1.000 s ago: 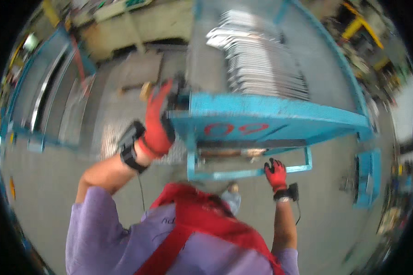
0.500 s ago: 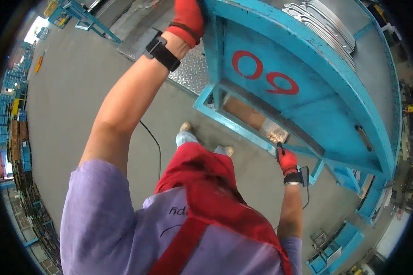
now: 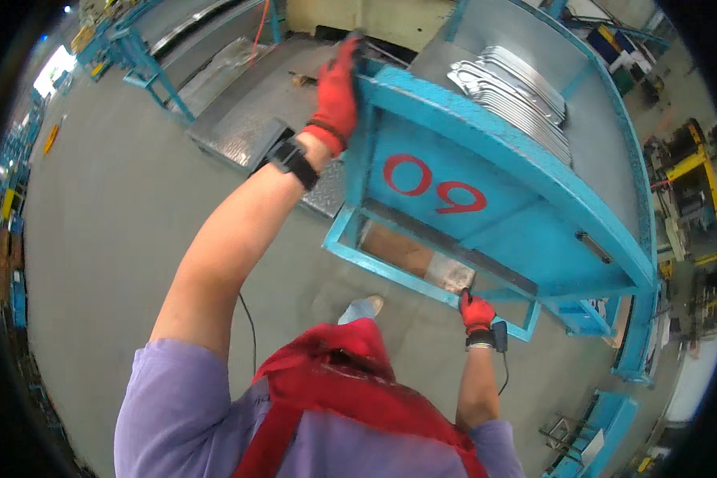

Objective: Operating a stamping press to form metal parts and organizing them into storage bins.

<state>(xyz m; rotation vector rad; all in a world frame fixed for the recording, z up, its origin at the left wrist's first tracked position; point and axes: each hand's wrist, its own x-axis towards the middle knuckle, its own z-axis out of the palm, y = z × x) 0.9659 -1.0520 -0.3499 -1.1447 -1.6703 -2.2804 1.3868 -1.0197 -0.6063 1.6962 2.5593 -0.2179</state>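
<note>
A large blue metal bin cart (image 3: 462, 263) with red painted markings stands in front of me. My left hand (image 3: 338, 95), in a red glove with dark fingertips, lies against its upper left corner, fingers stretched out along the outside. Lower down, my right hand (image 3: 476, 312), also gloved in red, is closed around the lower frame rail (image 3: 398, 276) on the near side. Its fingertips are partly hidden. A stack of thin, curved silvery metal strips (image 3: 518, 95) rests inside the bin. Both wrists carry dark strapped devices.
A ridged metal plate (image 3: 239, 127) lies on the floor beyond my left arm, near a blue stand (image 3: 155, 80). Brown board (image 3: 398, 248) shows through the lower frame. Another blue rack (image 3: 597, 422) stands at lower right. A black cable (image 3: 252, 331) hangs beside me.
The view has shifted, so the cart sits lower and farther left, and my left hand is now wholly visible. Both hands stay at the cart. Only one of my shoes shows now.
</note>
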